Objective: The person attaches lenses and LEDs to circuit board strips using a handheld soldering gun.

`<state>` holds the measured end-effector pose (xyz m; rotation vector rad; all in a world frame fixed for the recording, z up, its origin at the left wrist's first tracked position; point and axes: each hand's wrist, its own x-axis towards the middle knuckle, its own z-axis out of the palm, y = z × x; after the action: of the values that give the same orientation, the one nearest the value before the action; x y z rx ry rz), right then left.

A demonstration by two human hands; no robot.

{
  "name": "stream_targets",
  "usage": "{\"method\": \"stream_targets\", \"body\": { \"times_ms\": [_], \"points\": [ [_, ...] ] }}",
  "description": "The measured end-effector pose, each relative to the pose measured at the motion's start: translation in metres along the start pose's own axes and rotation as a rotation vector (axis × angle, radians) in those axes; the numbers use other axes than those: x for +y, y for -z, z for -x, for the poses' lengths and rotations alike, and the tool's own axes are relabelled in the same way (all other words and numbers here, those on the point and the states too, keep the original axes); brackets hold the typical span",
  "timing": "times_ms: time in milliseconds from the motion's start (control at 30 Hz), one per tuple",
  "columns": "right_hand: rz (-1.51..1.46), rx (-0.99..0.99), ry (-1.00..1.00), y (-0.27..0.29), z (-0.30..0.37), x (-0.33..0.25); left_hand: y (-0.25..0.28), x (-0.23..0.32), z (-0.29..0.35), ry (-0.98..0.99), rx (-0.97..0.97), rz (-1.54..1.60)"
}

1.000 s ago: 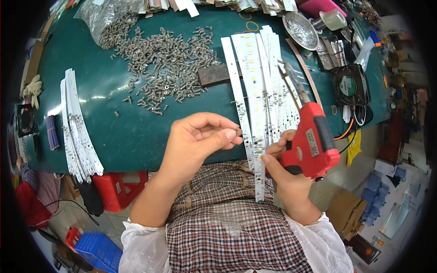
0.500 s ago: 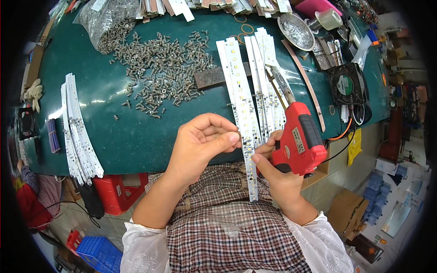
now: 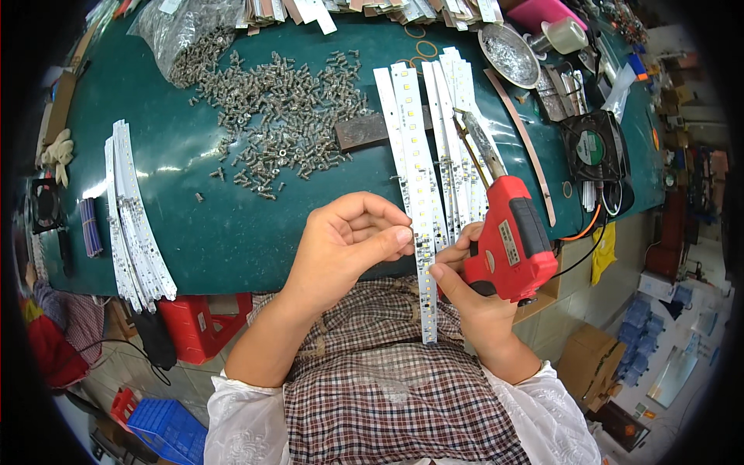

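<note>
My right hand [image 3: 479,306] is wrapped round a red soldering gun [image 3: 515,248] with a black grip pad, its long tip [image 3: 482,147] pointing up and away over the strips. The thumb of that hand also presses on a white LED circuit strip [image 3: 419,186]. This strip lies over the table's near edge, its lower end above my lap. At the strip's left edge my left hand [image 3: 341,240] is closed in a pinch, thumb against forefinger; what it holds, if anything, is too small to tell. More white LED strips [image 3: 459,101] lie beneath and to the right.
Loose screws [image 3: 283,116] cover the middle of the green table [image 3: 232,240], beside a plastic bag [image 3: 182,39]. A dark metal bar [image 3: 362,132] lies under the strips. Another strip bundle [image 3: 132,225] rests at left. A round dish [image 3: 509,56] and a black fan [image 3: 593,147] stand at right.
The whole view has shifted very slightly. Both hands, the soldering gun and the strip keep nearly the same places.
</note>
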<state>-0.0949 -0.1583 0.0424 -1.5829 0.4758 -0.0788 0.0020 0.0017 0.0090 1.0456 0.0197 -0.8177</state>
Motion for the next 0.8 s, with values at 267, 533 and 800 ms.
{"method": "stream_targets", "body": {
  "times_ms": [267, 533, 800],
  "points": [
    [0.003, -0.014, 0.001, -0.001, 0.001, -0.001, 0.002, -0.002, -0.001, -0.024, -0.027, 0.012],
    [-0.015, -0.027, -0.041, -0.002, 0.001, -0.001, -0.004, -0.003, 0.001, -0.086, 0.031, -0.056],
    [0.097, -0.07, 0.108, -0.003, 0.003, 0.005, -0.014, -0.005, 0.002, -0.167, 0.13, -0.123]
  ]
}}
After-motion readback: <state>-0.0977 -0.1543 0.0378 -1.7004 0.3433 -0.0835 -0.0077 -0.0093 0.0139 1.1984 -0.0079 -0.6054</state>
